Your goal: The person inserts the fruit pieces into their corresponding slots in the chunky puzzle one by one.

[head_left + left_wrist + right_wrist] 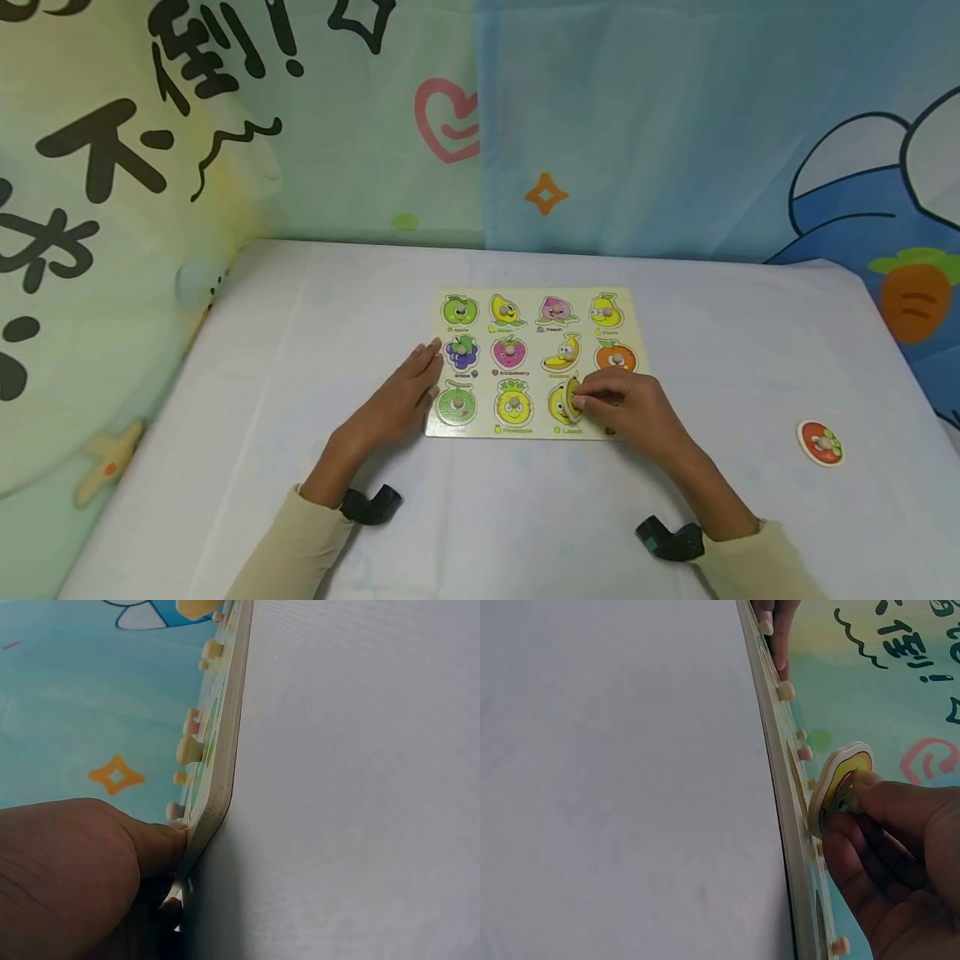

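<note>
Lemon piece [572, 398], light stiff wood, tilts pinched by its knob in right hand [628, 410]; left hand [401, 393] lies flat steadying the puzzle board [633, 321].

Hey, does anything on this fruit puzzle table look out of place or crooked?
Yes. The lemon piece is tilted up out of its slot, pinched by the right hand. A red piece lies alone on the table, far right of the puzzle board. The left hand rests at the board's left edge.

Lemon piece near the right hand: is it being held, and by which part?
Yes. The right hand pinches the lemon piece by its small knob, tilted up out of the puzzle board. The left hand only rests flat on the board's edge.
</note>
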Demonstrator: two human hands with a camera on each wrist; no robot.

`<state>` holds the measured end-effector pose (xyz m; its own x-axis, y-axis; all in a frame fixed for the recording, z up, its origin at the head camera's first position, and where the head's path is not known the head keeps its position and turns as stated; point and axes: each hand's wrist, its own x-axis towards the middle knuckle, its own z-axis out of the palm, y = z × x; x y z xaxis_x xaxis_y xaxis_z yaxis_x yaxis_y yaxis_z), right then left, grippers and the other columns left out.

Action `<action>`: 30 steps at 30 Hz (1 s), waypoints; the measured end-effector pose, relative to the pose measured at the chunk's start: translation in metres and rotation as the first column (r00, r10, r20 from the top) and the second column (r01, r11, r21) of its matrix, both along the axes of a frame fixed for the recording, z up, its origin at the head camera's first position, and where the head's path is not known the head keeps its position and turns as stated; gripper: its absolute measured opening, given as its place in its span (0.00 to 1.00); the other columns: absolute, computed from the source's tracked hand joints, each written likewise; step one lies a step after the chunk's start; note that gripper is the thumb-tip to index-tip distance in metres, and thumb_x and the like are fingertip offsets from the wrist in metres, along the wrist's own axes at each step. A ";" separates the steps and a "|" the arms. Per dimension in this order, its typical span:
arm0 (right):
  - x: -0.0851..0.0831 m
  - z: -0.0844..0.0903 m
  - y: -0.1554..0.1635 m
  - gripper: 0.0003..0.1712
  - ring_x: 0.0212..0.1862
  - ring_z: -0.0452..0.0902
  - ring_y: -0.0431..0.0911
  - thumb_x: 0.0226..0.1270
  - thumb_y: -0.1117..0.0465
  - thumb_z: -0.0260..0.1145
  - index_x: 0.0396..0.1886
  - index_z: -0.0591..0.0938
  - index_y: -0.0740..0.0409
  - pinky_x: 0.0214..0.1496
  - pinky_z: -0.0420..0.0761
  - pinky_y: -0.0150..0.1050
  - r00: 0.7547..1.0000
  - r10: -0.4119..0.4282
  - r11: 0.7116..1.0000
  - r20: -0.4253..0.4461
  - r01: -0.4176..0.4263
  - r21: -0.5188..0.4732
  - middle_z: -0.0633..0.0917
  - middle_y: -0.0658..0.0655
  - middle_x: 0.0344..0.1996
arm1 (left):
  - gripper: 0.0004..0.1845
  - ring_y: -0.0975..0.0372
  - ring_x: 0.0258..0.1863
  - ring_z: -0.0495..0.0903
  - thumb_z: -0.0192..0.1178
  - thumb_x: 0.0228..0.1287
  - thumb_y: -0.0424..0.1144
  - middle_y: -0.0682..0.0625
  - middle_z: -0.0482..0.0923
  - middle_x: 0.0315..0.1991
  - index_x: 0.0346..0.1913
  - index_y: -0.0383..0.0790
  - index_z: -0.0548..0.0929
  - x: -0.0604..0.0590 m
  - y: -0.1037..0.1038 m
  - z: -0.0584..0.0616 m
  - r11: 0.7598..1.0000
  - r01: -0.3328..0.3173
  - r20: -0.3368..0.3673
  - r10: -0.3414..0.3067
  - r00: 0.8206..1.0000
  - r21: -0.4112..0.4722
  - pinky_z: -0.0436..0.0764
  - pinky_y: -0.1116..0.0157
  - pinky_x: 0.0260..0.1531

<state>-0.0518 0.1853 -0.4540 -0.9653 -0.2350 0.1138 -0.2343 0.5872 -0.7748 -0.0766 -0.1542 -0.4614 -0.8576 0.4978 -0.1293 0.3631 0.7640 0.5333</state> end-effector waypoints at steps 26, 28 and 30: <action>-0.017 0.002 -0.014 0.02 0.35 0.76 0.41 0.57 0.66 0.74 0.31 0.90 0.58 0.35 0.78 0.35 0.985 0.149 0.973 0.085 -0.162 0.165 0.82 0.44 0.29 | 0.29 0.57 0.76 0.38 0.47 0.77 0.37 0.49 0.41 0.77 0.75 0.36 0.53 -0.004 -0.002 -0.003 1.000 -0.006 0.023 0.006 1.000 -0.011 0.47 0.59 0.72; -0.017 0.003 -0.015 0.02 0.34 0.76 0.41 0.57 0.66 0.74 0.30 0.90 0.58 0.35 0.78 0.35 0.985 0.145 0.972 0.088 -0.159 0.172 0.82 0.44 0.28 | 0.29 0.57 0.76 0.38 0.47 0.77 0.37 0.50 0.41 0.77 0.75 0.37 0.53 -0.003 -0.002 -0.004 1.000 -0.006 0.020 0.006 1.000 -0.010 0.47 0.59 0.72; -0.017 0.001 -0.015 0.02 0.34 0.75 0.41 0.56 0.66 0.75 0.30 0.90 0.58 0.35 0.77 0.35 0.985 0.142 0.973 0.094 -0.156 0.172 0.82 0.44 0.28 | 0.29 0.56 0.76 0.39 0.47 0.77 0.36 0.49 0.42 0.77 0.75 0.36 0.53 -0.002 -0.003 -0.005 1.000 -0.007 0.018 0.007 1.000 -0.002 0.47 0.59 0.72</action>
